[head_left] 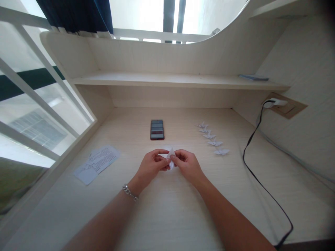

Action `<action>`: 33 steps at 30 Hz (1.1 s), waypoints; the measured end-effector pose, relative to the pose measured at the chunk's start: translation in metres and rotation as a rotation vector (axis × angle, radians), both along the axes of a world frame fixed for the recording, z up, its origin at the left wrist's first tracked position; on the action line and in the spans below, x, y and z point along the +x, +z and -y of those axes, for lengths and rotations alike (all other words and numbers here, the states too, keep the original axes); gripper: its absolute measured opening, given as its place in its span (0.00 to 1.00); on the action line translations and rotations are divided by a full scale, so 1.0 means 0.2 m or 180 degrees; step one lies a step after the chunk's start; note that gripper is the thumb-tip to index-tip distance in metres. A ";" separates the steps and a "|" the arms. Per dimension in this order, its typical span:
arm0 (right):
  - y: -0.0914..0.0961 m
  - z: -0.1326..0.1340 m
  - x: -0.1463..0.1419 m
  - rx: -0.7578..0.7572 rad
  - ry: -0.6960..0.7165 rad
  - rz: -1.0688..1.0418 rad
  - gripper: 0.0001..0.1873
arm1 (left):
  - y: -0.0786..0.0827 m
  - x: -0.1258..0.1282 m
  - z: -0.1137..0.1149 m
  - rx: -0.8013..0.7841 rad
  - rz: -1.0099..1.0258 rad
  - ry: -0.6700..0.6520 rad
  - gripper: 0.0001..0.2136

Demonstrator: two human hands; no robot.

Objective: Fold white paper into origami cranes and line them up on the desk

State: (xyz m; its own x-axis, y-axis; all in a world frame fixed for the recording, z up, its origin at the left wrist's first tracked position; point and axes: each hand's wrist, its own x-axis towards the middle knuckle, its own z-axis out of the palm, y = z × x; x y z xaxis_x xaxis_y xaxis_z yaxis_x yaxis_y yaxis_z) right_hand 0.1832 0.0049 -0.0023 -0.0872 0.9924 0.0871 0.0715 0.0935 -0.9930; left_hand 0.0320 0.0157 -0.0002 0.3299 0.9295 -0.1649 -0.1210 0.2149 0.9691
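A small piece of folded white paper (171, 153) stands point-up between my two hands, over the middle of the desk. My left hand (156, 161) pinches its left side between thumb and fingers. From the right, my right hand (186, 162) grips the same paper, thumb on its front face. The fingertips behind the paper are partly hidden. To the right lie several folded paper cranes (215, 143) in a slanting row. A phone (157, 129) with a blurred screen rests just beyond my hands.
Printed paper sheets (96, 164) lie on the left of the desk (162, 216). A black cable (248, 167) runs from a plug at the wall socket (290, 106) down the right side. Above the back spans a shelf (170, 78) with a thin flat item (253, 77). White rails (34, 90) border the left.
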 end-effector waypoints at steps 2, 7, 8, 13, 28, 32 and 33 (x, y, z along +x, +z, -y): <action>0.00 0.00 0.00 -0.0058 0.0109 -0.0080 0.08 | 0.00 0.00 0.00 0.0013 0.0000 -0.0039 0.21; 0.00 0.00 0.00 -0.0054 -0.0040 -0.0070 0.08 | 0.01 0.01 0.01 0.0004 0.0065 -0.0030 0.21; 0.00 0.00 0.00 -0.0025 -0.0088 -0.0057 0.09 | 0.01 0.01 0.02 -0.0006 0.0064 -0.0019 0.21; -0.01 0.01 -0.02 0.0059 -0.0264 0.0050 0.11 | 0.01 0.02 0.02 0.0017 -0.0051 0.0030 0.20; -0.02 0.02 -0.04 0.0240 -0.0580 0.0043 0.12 | 0.01 0.04 0.04 -0.0205 0.0245 0.0154 0.17; -0.03 0.02 -0.05 0.0286 -0.0664 0.0117 0.12 | 0.02 0.05 0.05 -0.0513 0.0603 0.0165 0.17; -0.03 0.01 -0.05 0.0296 -0.0684 0.0119 0.12 | 0.02 0.05 0.05 -0.0587 0.0680 0.0158 0.17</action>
State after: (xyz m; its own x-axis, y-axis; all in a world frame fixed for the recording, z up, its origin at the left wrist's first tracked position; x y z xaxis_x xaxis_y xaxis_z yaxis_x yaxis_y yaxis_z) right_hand 0.1737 0.0020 -0.0090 0.1202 0.9764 0.1796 0.1363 0.1630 -0.9772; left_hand 0.0416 0.0056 0.0033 0.3301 0.9061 -0.2645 -0.3329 0.3740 0.8656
